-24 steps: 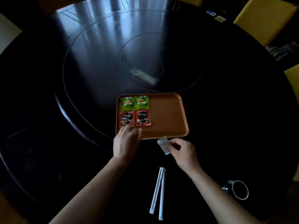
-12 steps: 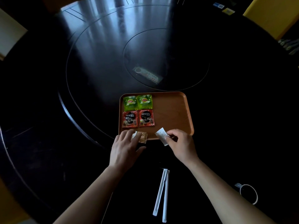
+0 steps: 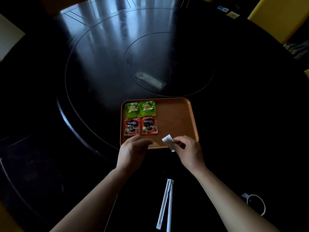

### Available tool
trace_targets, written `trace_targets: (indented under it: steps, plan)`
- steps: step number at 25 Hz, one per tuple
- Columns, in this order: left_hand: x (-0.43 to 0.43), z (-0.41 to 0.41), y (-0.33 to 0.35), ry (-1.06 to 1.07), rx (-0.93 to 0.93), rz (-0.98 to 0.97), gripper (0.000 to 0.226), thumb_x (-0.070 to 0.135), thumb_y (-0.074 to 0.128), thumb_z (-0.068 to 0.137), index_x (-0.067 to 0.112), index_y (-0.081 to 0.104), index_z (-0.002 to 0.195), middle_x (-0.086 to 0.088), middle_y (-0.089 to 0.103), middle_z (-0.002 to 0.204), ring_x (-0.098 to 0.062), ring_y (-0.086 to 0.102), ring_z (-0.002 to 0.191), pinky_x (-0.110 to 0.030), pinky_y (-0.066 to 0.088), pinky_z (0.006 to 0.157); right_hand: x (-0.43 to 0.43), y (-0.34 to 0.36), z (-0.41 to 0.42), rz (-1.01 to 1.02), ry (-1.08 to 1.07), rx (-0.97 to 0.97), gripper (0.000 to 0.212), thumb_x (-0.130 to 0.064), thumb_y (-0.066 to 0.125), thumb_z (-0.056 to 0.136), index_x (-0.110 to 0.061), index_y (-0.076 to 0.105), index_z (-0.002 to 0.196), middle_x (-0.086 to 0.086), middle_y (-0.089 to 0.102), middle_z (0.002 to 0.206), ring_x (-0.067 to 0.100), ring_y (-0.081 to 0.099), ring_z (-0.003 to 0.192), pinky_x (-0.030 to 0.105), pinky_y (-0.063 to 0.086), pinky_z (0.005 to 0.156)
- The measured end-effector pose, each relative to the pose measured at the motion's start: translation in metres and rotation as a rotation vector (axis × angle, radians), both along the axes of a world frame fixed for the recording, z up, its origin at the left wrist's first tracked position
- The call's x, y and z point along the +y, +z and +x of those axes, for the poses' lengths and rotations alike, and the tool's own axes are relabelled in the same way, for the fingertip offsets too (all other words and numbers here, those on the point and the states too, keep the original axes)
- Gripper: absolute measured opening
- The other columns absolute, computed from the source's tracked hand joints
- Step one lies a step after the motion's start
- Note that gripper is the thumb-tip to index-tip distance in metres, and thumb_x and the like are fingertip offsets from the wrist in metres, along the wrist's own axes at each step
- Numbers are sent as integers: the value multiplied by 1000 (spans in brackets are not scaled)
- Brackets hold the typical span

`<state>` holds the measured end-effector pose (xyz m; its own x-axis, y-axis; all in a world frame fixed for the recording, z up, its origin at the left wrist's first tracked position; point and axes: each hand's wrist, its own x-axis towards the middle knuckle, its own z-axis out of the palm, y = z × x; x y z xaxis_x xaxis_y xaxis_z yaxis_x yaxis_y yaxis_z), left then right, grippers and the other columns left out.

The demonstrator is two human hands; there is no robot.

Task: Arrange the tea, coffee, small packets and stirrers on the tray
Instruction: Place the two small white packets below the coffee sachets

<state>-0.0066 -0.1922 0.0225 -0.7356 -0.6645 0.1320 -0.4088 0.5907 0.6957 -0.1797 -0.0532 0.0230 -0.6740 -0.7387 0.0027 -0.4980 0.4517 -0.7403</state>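
Note:
An orange tray (image 3: 177,118) lies on the dark round table. Two green tea sachets (image 3: 140,109) sit side by side at its far left, with two red coffee sachets (image 3: 140,126) just below them. My left hand (image 3: 132,151) rests at the tray's near left edge, its fingers on a small brown packet (image 3: 153,144) that is mostly hidden. My right hand (image 3: 189,150) pinches a small white packet (image 3: 168,141) over the near rim. Two paper-wrapped stirrers (image 3: 166,203) lie on the table between my forearms.
A flat remote-like device (image 3: 150,80) lies on the inner turntable beyond the tray. A white ring-shaped object (image 3: 256,204) sits at the near right. Yellow chairs (image 3: 277,15) stand at the far right edge, with small cards (image 3: 228,12) beside them.
My left hand brought the brown packet onto the tray's near left edge and now covers it. My right hand lifted the white packet from the table to over the tray's near rim.

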Motion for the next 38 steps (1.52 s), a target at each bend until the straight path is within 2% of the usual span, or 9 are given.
trace_targets:
  steps: [5,9,14,20,25,30,32,36,38]
  plan:
    - [-12,2,5,137,33,292,18,28,62,76,28,80,79,20,75,80,4,70,79,-25,58,71,2,-1,-3,6,-29,31,13,-22,76,81,-14,73,91,0,71,89,14,65,80,26,54,70]
    - [-26,0,2,110,-98,263,19,10,75,80,23,76,94,8,75,85,-7,71,77,-35,59,72,-3,0,-8,-21,-10,107,10,-14,77,80,-12,72,89,2,68,83,16,64,75,29,53,66]
    - [-36,16,-4,-24,-281,-316,28,17,73,84,20,71,112,-9,66,111,-33,60,96,-42,54,72,-11,-4,-7,-26,123,247,13,-4,73,78,-11,73,90,2,65,85,19,63,78,33,54,67]
    - [-14,29,-13,-161,-408,-307,42,39,57,91,31,59,131,-3,63,128,-28,59,111,-45,49,84,-7,-19,-1,-58,94,367,25,5,69,74,-11,73,93,4,61,97,19,59,93,26,50,82]
    - [-19,38,-11,-240,-329,-311,44,41,49,88,18,69,119,-5,69,126,-28,65,114,-45,50,92,0,-21,0,-33,79,415,19,-3,72,78,-17,75,90,2,59,93,19,55,89,23,48,74]
    - [-26,42,-15,-256,-290,-274,39,37,63,87,15,69,119,-6,69,126,-28,63,121,-48,48,100,-16,-12,-2,-177,-122,11,20,5,72,76,-15,70,81,0,69,85,18,67,82,20,52,72]
    - [-25,42,-16,-242,-313,-276,41,33,64,87,19,66,125,-7,66,129,-30,61,122,-48,47,102,-23,-8,-6,-225,-42,-99,30,16,65,73,-14,69,73,2,72,93,17,69,91,22,54,81]
    - [-22,41,-14,-213,-313,-275,38,32,53,88,21,69,122,-9,66,129,-33,58,125,-49,47,103,-30,-3,-34,67,98,58,38,21,56,75,-8,76,86,11,60,129,24,54,122,26,42,102]
    - [-21,41,-15,-207,-311,-265,37,26,59,87,20,69,122,-11,65,130,-33,58,126,-51,46,103,-23,-3,-47,172,-37,154,42,18,52,77,-9,75,100,12,62,123,31,55,117,30,41,99]
